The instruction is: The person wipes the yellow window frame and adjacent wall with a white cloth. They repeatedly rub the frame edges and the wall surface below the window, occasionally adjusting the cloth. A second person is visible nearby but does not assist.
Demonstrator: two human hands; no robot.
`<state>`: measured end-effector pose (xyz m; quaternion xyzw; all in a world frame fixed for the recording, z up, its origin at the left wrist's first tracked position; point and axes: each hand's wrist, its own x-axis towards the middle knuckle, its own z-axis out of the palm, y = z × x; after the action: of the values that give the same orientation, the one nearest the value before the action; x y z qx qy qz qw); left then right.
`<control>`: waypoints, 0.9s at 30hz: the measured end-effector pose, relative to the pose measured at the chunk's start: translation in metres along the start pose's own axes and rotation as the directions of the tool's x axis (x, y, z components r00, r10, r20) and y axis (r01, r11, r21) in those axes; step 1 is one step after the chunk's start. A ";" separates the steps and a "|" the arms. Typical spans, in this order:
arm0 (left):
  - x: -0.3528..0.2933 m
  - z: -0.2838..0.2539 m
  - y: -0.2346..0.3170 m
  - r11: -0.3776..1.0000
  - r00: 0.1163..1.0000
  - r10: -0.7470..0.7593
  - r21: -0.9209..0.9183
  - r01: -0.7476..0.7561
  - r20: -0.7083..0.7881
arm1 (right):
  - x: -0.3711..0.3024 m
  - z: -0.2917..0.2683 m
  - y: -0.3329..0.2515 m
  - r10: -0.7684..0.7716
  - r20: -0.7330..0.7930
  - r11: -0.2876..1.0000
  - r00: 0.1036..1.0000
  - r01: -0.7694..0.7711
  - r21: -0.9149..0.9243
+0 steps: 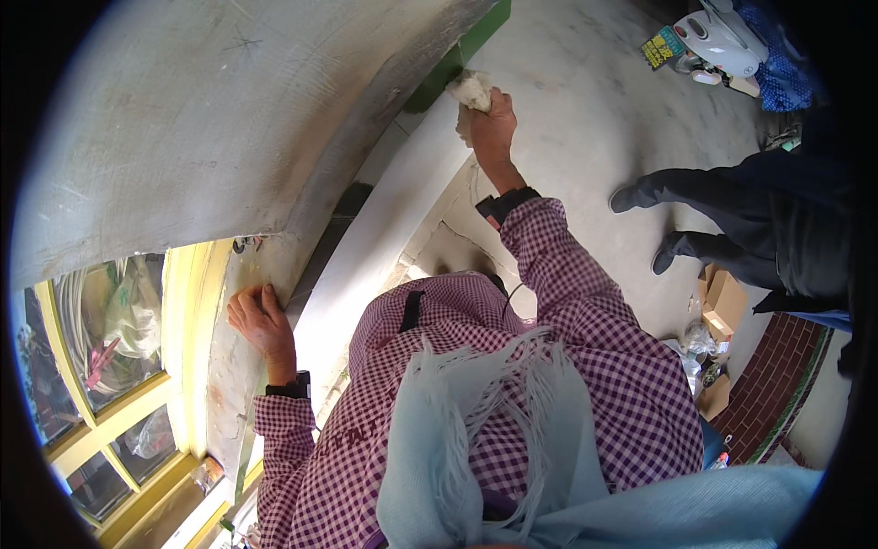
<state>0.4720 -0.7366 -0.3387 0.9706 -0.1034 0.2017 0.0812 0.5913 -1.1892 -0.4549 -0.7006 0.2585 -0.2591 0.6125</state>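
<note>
My right hand [495, 128] reaches far forward, fingers closed round a crumpled whitish rag [470, 89]. The rag is smudged and bears against the dark green band [437, 84] low on the grey wall, where a corner of it hangs below my fingers. On the left, my left hand [262, 320] lies on the worn wall surface [240, 352] beside a yellow window frame [197, 320], fingers outstretched and holding nothing. Dark bands circle both wrists.
Yellow-framed panes [108, 329] show bagged things behind the glass. A person in dark trousers [722, 201] stands at right. Beyond are a white scooter [722, 41] and a blue dotted cloth [782, 55]. Cardboard boxes [722, 297] lie near a red tiled strip [768, 375].
</note>
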 end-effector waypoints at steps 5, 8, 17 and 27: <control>0.002 -0.002 0.006 0.998 0.999 -0.054 -0.021 0.054 -0.001 | -0.019 0.028 -0.068 -0.363 -0.205 0.911 0.909 0.392 0.127; 0.002 -0.007 0.011 0.996 0.996 -0.086 -0.004 0.086 0.024 | -0.039 0.042 -0.079 -0.477 -0.063 0.879 0.877 0.473 -0.067; 0.004 -0.001 0.001 0.998 0.998 -0.064 -0.020 0.064 -0.006 | -0.079 0.020 -0.024 -0.232 0.313 0.870 0.921 0.341 -0.356; 0.002 0.002 0.000 0.998 0.998 -0.062 0.022 0.061 0.020 | -0.084 0.048 -0.060 -0.535 0.121 0.831 0.836 0.547 -0.098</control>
<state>0.4748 -0.7372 -0.3393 0.9761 -0.0722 0.1904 0.0757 0.5650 -1.0898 -0.4046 -0.7940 0.0384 -0.3732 0.4783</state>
